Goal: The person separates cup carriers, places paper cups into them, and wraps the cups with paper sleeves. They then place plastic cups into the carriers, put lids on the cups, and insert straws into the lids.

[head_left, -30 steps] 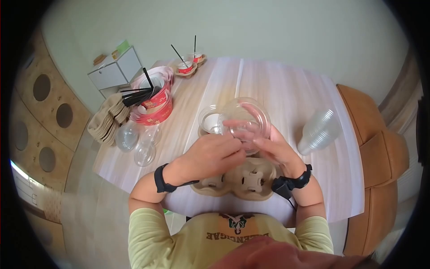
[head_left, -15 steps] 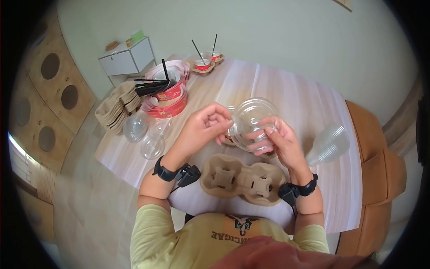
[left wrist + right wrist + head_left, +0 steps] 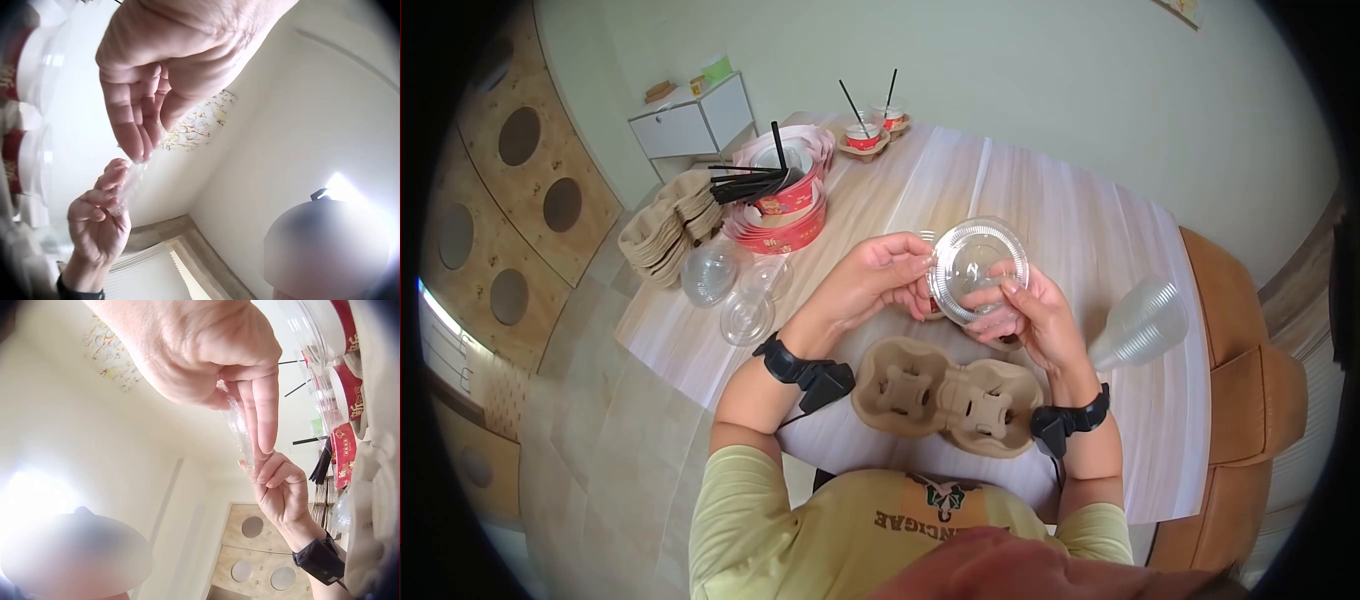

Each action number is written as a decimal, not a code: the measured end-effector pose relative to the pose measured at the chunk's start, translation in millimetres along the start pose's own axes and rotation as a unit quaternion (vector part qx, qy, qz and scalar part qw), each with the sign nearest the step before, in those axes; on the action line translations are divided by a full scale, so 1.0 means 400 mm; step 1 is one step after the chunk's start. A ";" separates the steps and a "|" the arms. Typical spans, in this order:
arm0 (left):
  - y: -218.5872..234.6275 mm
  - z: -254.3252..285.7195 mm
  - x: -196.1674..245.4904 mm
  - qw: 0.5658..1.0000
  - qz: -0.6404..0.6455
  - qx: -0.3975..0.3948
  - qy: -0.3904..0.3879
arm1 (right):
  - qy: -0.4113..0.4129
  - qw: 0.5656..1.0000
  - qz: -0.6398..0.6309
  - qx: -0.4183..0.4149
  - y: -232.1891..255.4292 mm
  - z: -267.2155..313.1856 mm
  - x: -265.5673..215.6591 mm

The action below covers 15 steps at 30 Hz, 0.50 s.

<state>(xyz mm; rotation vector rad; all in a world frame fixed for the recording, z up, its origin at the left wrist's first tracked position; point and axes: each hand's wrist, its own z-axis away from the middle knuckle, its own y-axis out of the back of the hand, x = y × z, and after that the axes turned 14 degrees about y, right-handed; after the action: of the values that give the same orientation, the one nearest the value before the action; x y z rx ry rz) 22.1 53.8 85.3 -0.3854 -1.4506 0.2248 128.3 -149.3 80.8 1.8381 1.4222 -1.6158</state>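
My right hand holds a clear plastic dome lid raised above the table, with the thumb on the near side and the fingers behind it. At the lid's left edge, the thumb and fingertips of my left hand pinch the rim. In the left wrist view the lid is seen edge-on between both hands. Below them lies a brown pulp cup carrier with two wells. Clear cups with red sleeves stand just beyond, mostly hidden behind the lid and hands in the head view.
A nested stack of clear lids or cups lies at the right. On the left are loose clear lids, stacked pulp carriers, and red paper sleeves with black straws. Two cups with straws stand at the back.
My left hand went from overlapping the lid to beside it with fingers curled, then came back to pinch the rim. The lid has tilted in my right hand, and the head view has shifted.
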 end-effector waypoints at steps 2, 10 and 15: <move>0.005 -0.005 -0.004 1.000 0.009 -0.015 0.005 | -0.003 1.000 -0.015 -0.002 0.005 0.002 0.003; 0.014 -0.024 -0.030 0.999 0.017 -0.044 0.017 | -0.003 0.999 -0.034 0.013 0.014 0.000 0.013; -0.036 -0.011 -0.019 0.996 -0.084 0.022 0.028 | 0.094 0.990 0.090 0.045 -0.006 0.012 -0.007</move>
<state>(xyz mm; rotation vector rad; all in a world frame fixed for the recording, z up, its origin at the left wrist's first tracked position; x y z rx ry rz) 24.4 37.3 83.5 -0.2305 -1.4125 0.1088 124.1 -153.1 82.8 2.1527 1.2295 -1.4735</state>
